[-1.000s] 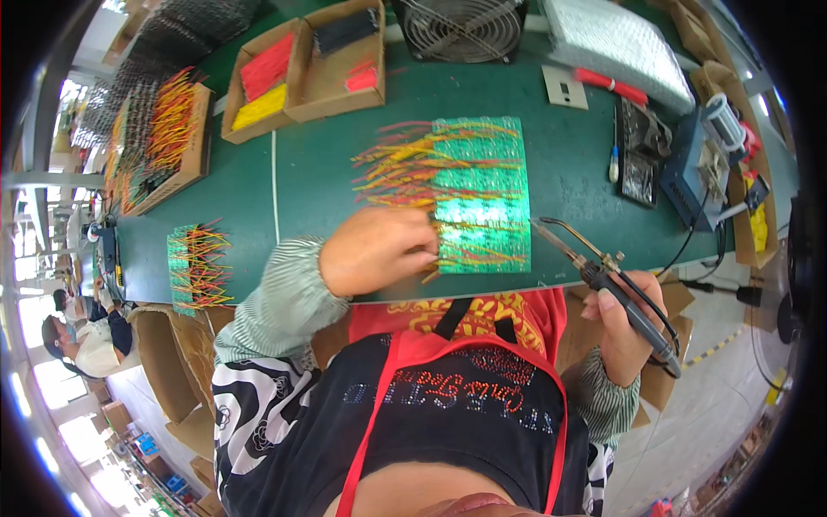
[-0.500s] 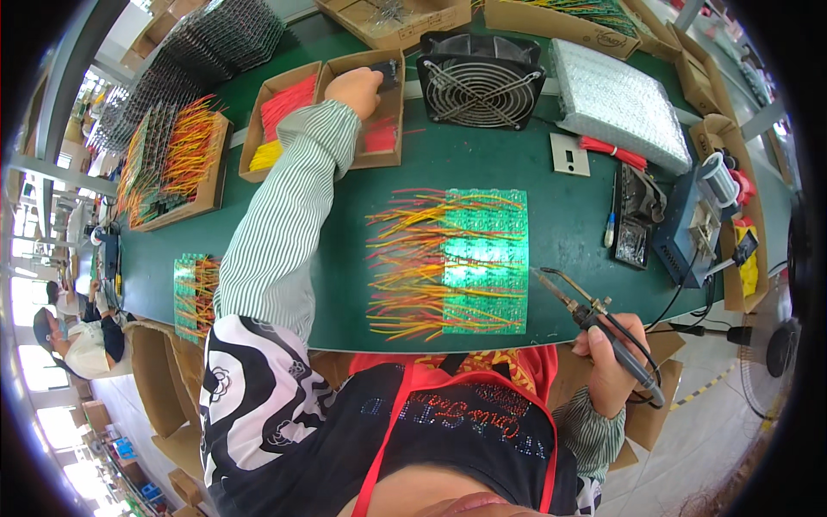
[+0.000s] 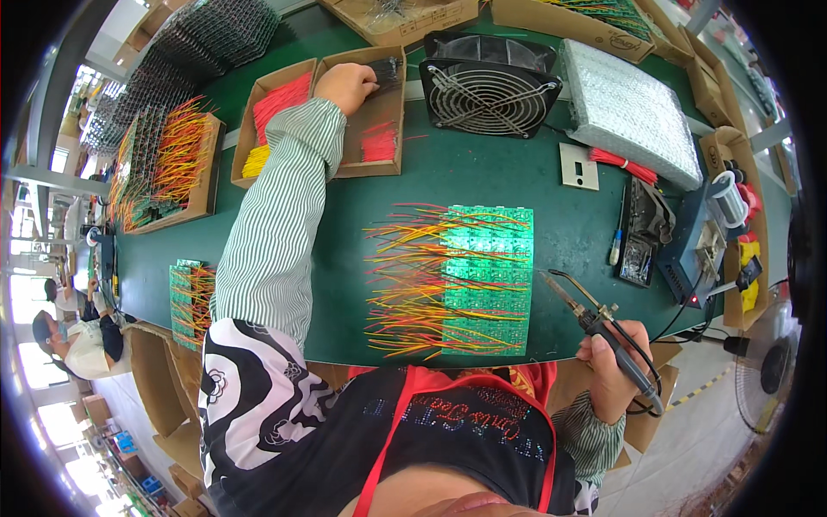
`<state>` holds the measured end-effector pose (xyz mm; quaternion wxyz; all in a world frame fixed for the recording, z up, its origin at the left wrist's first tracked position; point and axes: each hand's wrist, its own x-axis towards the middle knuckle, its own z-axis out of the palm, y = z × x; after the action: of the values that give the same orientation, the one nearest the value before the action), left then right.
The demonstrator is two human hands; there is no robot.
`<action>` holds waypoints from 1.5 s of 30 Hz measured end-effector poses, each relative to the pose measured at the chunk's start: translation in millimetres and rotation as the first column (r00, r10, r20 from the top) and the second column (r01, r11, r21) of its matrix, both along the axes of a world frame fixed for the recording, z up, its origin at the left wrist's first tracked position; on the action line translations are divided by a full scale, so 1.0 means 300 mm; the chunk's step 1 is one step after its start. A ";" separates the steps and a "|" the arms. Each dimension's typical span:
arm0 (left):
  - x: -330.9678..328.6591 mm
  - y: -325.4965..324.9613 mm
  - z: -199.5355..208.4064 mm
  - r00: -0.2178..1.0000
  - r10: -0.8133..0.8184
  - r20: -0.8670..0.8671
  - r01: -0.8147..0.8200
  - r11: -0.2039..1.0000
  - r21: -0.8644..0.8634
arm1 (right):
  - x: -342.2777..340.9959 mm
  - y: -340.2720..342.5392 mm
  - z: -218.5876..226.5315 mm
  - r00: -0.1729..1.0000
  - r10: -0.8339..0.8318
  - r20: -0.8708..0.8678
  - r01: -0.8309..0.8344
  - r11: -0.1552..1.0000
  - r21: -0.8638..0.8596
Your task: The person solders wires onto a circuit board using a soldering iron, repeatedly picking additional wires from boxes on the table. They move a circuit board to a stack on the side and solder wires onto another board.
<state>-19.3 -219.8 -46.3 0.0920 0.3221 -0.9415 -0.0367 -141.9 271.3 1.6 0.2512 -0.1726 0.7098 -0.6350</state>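
The left hand [image 3: 346,84] covers its own fingertips inside the cardboard tray [image 3: 372,112], so its grasp on the dark wires [image 3: 389,71] cannot be told; far boxes [image 3: 603,17] are cut by the edge

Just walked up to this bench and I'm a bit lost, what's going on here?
A person sits at a green table. Their left hand reaches into a cardboard tray of cut wires at the far side, at the black ones. Their right hand holds a soldering iron at the near edge, tip beside a green circuit panel with red and yellow wires fanning out to its left. A fan stands behind.
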 end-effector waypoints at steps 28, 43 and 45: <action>0.022 0.051 0.089 0.996 0.085 0.032 -0.090 0.974 0.209 | 0.033 0.054 -0.012 0.998 0.031 -0.054 -0.031 1.000 -0.005; 0.038 0.059 0.091 0.992 -0.026 0.127 0.033 0.998 -0.051 | 0.041 0.075 -0.008 0.996 0.059 -0.068 -0.063 0.997 -0.053; 0.044 0.049 0.080 0.994 0.002 0.113 0.004 0.998 -0.059 | 0.043 0.073 -0.007 0.997 0.059 -0.050 -0.062 0.996 -0.060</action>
<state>-6.1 -205.1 -22.3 0.0481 0.3204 -0.9460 0.0094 -129.0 293.3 -0.6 0.2476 -0.2168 0.6901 -0.6445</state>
